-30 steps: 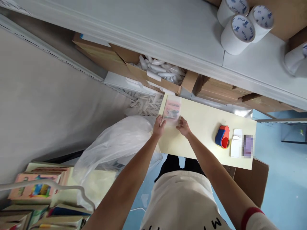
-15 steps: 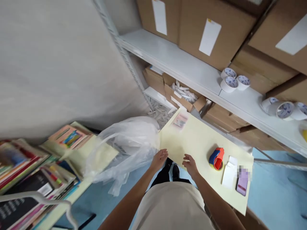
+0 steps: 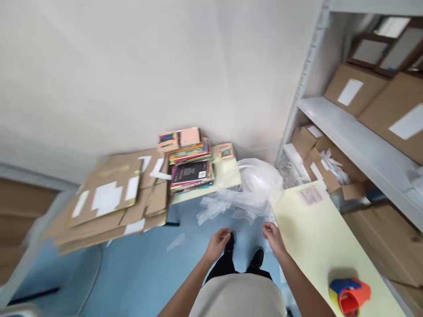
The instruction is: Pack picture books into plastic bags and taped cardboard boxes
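Note:
My left hand hangs over the blue floor with its fingers loosely bent and nothing in them. Near the left edge of the cream table, my right hand is also empty, its fingers half curled. Ahead of both hands lies a bunched translucent plastic bag. On the table are a blurred pinkish printed sheet or packet and a red, blue and yellow tape dispenser.
Books are stacked on a second cream table against the wall. Flattened cardboard boxes lie left of them. A grey metal shelf with cardboard boxes stands at the right. An open box holds white rolled items.
My view has swung left, bringing the cardboard stack and all the books into sight. The phone and tape rolls have left the frame. Both hands stay empty; my right hand is now off the table.

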Action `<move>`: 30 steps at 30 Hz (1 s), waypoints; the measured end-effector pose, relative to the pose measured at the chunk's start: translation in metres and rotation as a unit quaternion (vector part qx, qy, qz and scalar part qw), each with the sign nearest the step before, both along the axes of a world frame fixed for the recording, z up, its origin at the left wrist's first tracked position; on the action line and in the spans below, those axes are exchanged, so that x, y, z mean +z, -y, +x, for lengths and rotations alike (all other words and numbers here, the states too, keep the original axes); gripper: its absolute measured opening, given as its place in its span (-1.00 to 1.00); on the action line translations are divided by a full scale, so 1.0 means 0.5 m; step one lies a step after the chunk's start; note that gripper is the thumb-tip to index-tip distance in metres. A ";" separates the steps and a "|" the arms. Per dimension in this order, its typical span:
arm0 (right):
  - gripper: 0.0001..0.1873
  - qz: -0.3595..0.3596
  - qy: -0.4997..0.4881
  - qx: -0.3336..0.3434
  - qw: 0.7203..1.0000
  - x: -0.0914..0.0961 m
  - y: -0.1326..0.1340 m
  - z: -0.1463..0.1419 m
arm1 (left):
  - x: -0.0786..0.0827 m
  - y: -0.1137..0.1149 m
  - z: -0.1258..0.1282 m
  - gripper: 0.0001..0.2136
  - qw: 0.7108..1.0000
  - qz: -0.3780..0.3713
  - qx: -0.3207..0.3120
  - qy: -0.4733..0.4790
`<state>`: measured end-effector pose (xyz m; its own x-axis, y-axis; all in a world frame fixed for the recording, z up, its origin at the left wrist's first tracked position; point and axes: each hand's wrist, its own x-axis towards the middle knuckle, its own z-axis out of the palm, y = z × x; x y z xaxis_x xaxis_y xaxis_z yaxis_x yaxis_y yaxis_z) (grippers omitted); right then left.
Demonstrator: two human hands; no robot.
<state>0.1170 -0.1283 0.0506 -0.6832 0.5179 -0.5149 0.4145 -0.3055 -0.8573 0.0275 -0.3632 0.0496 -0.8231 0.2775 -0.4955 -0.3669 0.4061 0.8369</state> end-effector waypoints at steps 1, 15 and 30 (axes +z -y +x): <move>-0.61 0.005 -0.008 0.020 1.000 0.004 0.018 -0.021 | 0.002 0.023 0.002 -0.44 1.000 0.005 0.021 -0.002; -0.56 -0.016 -0.047 0.303 0.952 0.004 0.486 -0.284 | -0.009 0.476 -0.103 -0.41 0.966 0.039 0.255 -0.017; -0.54 0.012 -0.061 0.423 0.904 -0.045 0.814 -0.558 | -0.012 0.702 -0.251 -0.60 0.864 0.144 0.481 0.029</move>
